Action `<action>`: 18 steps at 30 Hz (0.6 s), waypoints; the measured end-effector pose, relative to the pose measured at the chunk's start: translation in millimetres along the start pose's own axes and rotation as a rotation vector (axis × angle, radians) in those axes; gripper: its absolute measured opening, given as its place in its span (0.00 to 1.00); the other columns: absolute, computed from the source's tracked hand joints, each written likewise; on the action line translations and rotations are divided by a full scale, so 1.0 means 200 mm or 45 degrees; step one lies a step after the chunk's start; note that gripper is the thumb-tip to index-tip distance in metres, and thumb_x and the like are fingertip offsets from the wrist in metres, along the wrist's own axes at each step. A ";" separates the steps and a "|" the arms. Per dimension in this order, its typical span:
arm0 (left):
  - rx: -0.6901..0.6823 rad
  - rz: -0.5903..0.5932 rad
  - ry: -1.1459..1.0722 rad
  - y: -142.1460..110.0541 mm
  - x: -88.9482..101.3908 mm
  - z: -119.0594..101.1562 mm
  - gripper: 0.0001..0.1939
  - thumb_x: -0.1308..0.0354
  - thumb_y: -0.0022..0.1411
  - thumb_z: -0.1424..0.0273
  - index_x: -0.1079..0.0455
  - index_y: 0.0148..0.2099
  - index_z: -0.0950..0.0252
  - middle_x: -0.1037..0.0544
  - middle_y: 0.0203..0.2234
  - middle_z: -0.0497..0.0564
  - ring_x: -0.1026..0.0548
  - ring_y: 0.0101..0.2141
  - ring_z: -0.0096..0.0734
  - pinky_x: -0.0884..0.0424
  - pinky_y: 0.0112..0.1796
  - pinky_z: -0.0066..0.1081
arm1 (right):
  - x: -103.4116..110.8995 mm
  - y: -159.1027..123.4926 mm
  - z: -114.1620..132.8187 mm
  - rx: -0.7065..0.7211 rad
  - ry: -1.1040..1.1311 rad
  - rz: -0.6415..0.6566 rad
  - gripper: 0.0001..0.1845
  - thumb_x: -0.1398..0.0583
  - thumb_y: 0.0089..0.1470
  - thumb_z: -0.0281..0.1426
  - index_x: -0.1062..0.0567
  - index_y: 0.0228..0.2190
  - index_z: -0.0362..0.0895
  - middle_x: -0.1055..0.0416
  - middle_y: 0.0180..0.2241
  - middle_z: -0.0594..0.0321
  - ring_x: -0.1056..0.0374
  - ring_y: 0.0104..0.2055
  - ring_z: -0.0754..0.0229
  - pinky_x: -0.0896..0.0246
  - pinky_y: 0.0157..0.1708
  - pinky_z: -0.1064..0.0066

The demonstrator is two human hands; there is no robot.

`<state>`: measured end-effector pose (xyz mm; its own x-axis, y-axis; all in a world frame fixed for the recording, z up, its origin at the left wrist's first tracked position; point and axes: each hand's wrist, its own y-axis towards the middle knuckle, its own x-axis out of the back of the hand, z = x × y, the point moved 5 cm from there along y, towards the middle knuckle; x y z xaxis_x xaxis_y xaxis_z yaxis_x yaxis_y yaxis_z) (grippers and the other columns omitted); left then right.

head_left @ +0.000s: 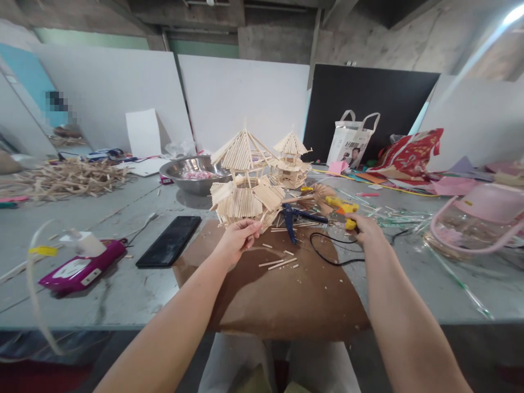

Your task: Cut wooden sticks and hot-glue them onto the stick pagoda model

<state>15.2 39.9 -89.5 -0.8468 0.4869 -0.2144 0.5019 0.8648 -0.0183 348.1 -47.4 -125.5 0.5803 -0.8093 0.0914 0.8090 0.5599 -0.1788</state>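
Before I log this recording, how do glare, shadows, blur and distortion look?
In the head view, a bright light flares at upper right; shadow darkens part of the brown board below the left hand; wide-angle distortion stretches the edges; the pink-handled container looks soft, the nearer stick model clearer; a pixelated patch sits at left.

Table point(143, 295): grey, marked top, spanning left to right
White panels point(241, 98): standing at the far side
Black panel point(368, 90): far right, between white ones
Concrete wall point(282, 49): bare, grey, behind them
Light point(513, 13): bright strip, far right
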 end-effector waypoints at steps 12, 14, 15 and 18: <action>0.007 -0.008 0.008 0.00 0.00 0.00 0.12 0.38 0.40 0.66 0.36 0.23 0.68 0.35 0.12 0.43 0.44 0.09 0.13 0.54 0.11 0.18 | -0.12 -0.19 0.17 0.304 0.477 0.243 0.06 0.40 0.34 0.28 0.34 0.21 0.44 0.35 0.17 0.69 0.41 0.14 0.70 0.40 0.15 0.77; 0.011 -0.007 0.014 0.00 0.00 0.00 0.12 0.38 0.40 0.66 0.36 0.23 0.68 0.35 0.12 0.43 0.44 0.09 0.13 0.55 0.11 0.18 | -0.20 -0.27 0.19 0.363 0.475 0.402 0.13 0.38 0.30 0.28 0.30 0.26 0.43 0.32 0.21 0.66 0.37 0.17 0.67 0.38 0.17 0.74; 0.014 -0.004 0.014 0.00 0.00 0.00 0.12 0.38 0.40 0.66 0.37 0.23 0.69 0.35 0.12 0.43 0.44 0.09 0.13 0.55 0.11 0.18 | -0.26 -0.32 0.21 0.437 0.451 0.568 0.15 0.38 0.31 0.29 0.30 0.28 0.43 0.31 0.23 0.66 0.37 0.18 0.67 0.38 0.18 0.74; 0.022 -0.003 0.007 -0.01 0.00 0.01 0.13 0.38 0.40 0.66 0.37 0.23 0.69 0.35 0.12 0.43 0.44 0.09 0.12 0.57 0.11 0.19 | -0.36 -0.47 0.23 0.574 0.345 0.873 0.14 0.37 0.34 0.31 0.29 0.28 0.43 0.30 0.24 0.65 0.39 0.15 0.69 0.43 0.15 0.76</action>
<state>14.6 37.8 -91.5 -0.8490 0.4853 -0.2092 0.5025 0.8638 -0.0354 234.5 -33.2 -69.6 0.9580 -0.2494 -0.1415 0.2817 0.9106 0.3023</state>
